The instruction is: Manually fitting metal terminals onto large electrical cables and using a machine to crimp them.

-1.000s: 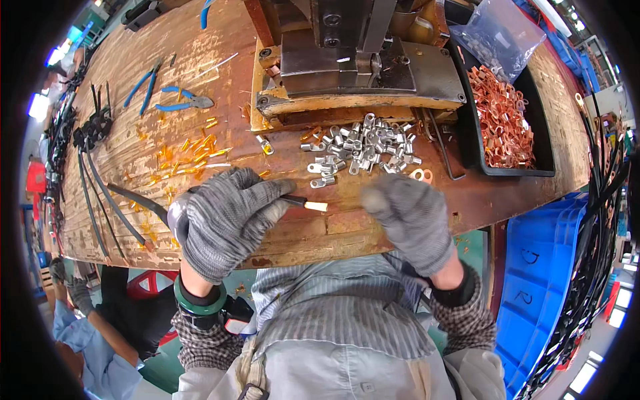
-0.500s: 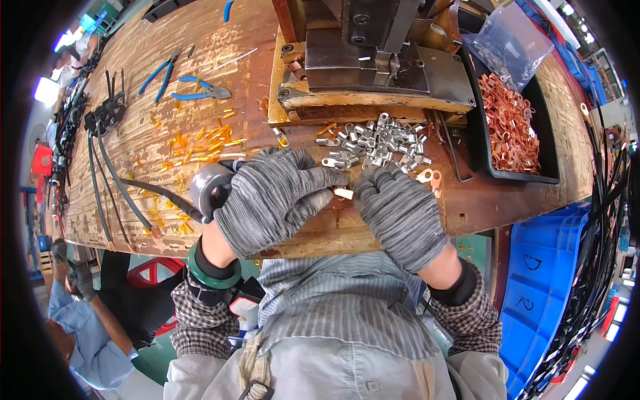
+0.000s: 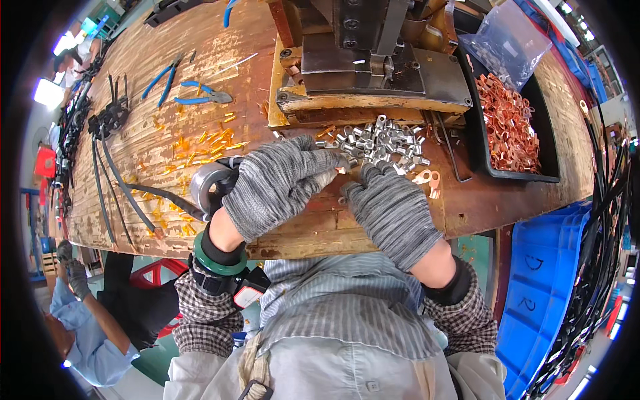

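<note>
Right hand [image 3: 393, 215] now beside left hand [image 3: 277, 190] (a second ago, clearly apart)

Streaked grey gloves [image 3: 393, 215], silvery lugs [image 3: 381, 141]

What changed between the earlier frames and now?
The left hand has moved forward and right, still gripping the copper-tipped wire, whose bare tip shows less. The right hand has closed in leftward; whether it holds anything is hidden. The blue cutters and black tray stayed put.
</note>
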Demonstrator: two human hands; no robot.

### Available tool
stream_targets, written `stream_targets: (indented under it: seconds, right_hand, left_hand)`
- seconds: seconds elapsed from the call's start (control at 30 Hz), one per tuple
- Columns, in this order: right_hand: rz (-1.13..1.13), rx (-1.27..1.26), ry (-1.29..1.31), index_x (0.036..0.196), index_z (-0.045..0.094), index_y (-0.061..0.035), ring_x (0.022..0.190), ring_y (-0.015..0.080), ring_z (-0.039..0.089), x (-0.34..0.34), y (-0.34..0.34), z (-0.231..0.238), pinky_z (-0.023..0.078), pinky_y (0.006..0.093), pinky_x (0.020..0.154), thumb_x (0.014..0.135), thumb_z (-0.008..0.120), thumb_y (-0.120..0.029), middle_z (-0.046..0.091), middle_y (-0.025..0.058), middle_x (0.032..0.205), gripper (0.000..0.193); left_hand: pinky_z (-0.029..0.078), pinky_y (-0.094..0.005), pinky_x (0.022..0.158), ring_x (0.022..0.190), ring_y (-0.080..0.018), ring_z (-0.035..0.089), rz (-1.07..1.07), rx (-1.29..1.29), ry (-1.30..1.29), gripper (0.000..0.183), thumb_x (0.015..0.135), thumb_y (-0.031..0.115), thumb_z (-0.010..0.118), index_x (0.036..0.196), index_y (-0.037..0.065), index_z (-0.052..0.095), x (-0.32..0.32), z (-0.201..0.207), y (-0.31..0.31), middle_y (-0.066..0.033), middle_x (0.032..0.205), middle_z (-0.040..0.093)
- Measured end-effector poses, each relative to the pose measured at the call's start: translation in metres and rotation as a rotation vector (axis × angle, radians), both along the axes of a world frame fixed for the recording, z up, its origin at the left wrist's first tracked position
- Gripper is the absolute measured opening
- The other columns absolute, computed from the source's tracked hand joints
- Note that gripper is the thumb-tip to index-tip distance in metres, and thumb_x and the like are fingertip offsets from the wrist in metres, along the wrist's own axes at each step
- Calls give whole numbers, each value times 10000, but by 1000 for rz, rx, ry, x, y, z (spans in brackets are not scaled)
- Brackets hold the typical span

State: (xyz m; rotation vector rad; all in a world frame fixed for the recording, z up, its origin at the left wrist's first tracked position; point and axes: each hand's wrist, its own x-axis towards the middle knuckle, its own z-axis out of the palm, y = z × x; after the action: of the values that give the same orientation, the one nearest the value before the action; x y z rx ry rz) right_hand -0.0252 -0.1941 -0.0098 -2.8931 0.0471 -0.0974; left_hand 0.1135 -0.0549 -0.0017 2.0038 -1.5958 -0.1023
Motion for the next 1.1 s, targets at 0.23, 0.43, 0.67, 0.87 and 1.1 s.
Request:
stream_targets:
  seconds: [0.23,0.43,0.67,0.87,1.1]
  right_hand:
    - [-8,88,-160,877,574,-49,746,216,596,-6,-3,-6,494,332,647,746,572,-114,590,95,809,147]
    - [-305,1405,-309,862,506,-46,660,112,614,-14,-3,-11,486,219,523,813,581,-42,622,70,780,89]
    - [-496,1938,-233,932,498,-42,801,159,628,-9,17,-15,546,237,624,869,527,-52,615,121,954,70]
    - [-462,2026,-287,937,510,-39,805,173,625,-5,19,-25,543,256,644,864,537,-42,614,118,932,79]
    - [-382,2147,-335,941,527,-34,807,177,624,-4,20,-31,534,252,665,863,540,-44,616,110,923,79]
  left_hand:
    - [446,-362,657,737,-275,573,57,58,40,149,813,174,587,935,106,639,-3,12,-4,-99,810,596]
    - [451,-358,648,723,-275,580,14,-58,32,147,816,183,587,930,102,634,-1,3,-3,-101,774,599]
    - [450,-358,649,726,-272,580,44,-63,14,153,790,160,615,926,91,633,-3,2,-5,-101,771,600]
    - [448,-359,663,734,-277,571,47,-114,18,164,785,153,618,931,80,630,-4,1,-5,-101,795,592]
    - [444,-360,664,734,-274,558,28,-87,56,198,795,171,603,966,76,634,-3,0,-4,-101,796,580]
